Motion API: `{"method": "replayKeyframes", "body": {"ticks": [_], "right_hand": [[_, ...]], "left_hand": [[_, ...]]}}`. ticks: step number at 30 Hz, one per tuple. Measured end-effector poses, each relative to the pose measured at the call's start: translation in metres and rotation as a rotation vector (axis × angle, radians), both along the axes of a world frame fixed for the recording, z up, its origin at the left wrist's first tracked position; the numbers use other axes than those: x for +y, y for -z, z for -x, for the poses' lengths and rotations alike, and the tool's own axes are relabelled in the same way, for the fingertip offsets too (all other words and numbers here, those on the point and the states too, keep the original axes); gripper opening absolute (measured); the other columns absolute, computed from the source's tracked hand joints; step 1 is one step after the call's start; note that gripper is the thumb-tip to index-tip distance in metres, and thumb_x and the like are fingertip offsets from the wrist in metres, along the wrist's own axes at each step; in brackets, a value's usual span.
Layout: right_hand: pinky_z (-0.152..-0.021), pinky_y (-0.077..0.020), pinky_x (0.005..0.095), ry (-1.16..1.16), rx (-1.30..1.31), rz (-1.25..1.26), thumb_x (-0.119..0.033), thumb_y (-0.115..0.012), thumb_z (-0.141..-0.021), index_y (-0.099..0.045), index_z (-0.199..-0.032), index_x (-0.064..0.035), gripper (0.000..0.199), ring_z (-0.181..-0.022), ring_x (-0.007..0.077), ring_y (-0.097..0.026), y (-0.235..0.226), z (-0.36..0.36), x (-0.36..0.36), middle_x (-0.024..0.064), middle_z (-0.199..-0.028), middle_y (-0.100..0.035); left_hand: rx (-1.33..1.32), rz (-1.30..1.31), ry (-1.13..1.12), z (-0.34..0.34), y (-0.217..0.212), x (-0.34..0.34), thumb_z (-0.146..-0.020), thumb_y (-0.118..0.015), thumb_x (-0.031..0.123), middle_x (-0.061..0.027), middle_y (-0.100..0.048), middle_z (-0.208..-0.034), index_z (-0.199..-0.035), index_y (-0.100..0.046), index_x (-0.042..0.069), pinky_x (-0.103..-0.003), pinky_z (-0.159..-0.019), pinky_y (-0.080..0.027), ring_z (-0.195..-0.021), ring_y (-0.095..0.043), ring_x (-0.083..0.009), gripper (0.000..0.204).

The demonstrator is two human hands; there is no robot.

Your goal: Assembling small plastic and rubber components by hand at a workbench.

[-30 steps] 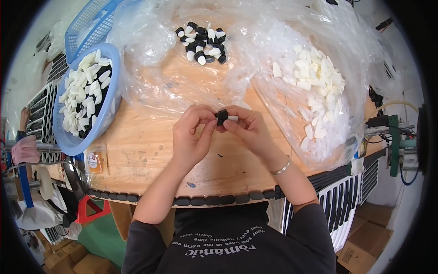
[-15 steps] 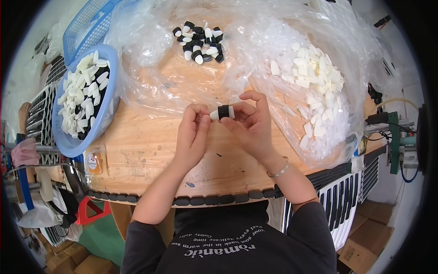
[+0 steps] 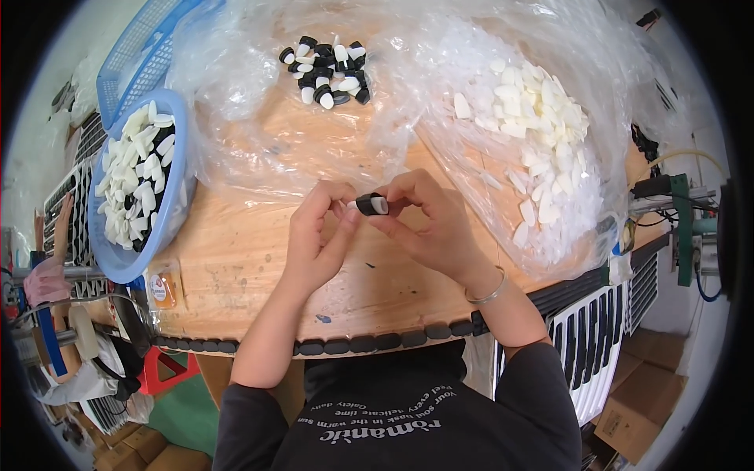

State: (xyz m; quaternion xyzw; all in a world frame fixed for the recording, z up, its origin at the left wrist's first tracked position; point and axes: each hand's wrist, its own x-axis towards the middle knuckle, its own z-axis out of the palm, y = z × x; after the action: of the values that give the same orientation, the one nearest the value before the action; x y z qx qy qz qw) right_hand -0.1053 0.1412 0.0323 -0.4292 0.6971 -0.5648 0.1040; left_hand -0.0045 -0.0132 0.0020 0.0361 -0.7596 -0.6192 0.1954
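In front of me, above the table, I hold a small black sleeve-like piece with a white plastic insert. My left hand pinches its left end between thumb and forefinger. From the other side my right hand closes thumb and fingers on its right end. The white left tip is mostly covered by my left fingers. Farther off lies a pile of similar black-and-white pieces. Loose white tongue-shaped pieces lie heaped on clear plastic at the right.
A blue basin full of white and black pieces stands at the left, with a blue basket behind. Clear plastic sheeting spreads over the table. Black pads line its near edge. Another person's arm shows far left.
The black-and-white piece has turned and shifted slightly left, its right end now facing me more. My right fingers have closed in round it. The whole view has shifted slightly.
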Motion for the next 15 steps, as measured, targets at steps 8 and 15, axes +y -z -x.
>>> {"method": "replayKeyframes", "body": {"ticks": [8, 15], "right_hand": [[-0.066, -0.0528, 0.0256, 0.042, 0.168, 0.095, -0.003, -0.076, -0.075, -0.056, -0.095, -0.0027, 0.028, -0.072, 0.016, -0.065, -0.002, -0.005, 0.0, 0.008, -0.089, -0.068], [-0.062, -0.0526, 0.0289, 0.015, 0.328, 0.107, -0.002, -0.072, -0.077, -0.06, -0.095, -0.0038, 0.021, -0.071, 0.022, -0.065, 0.004, -0.002, -0.001, 0.0092, -0.087, -0.066]], "left_hand": [[0.052, -0.289, 0.033, -0.005, 0.013, 0.001, -0.093, -0.053, 0.002, -0.0075, -0.059, -0.103, -0.1, -0.057, -0.002, -0.024, -0.083, -0.045, -0.092, -0.057, -0.0128, 0.009], [0.054, -0.427, -0.008, -0.002, 0.006, 0.015, -0.093, -0.056, 0.002, -0.0063, -0.061, -0.102, -0.104, -0.057, -0.003, -0.024, -0.082, -0.046, -0.091, -0.058, -0.0116, 0.013]]}}
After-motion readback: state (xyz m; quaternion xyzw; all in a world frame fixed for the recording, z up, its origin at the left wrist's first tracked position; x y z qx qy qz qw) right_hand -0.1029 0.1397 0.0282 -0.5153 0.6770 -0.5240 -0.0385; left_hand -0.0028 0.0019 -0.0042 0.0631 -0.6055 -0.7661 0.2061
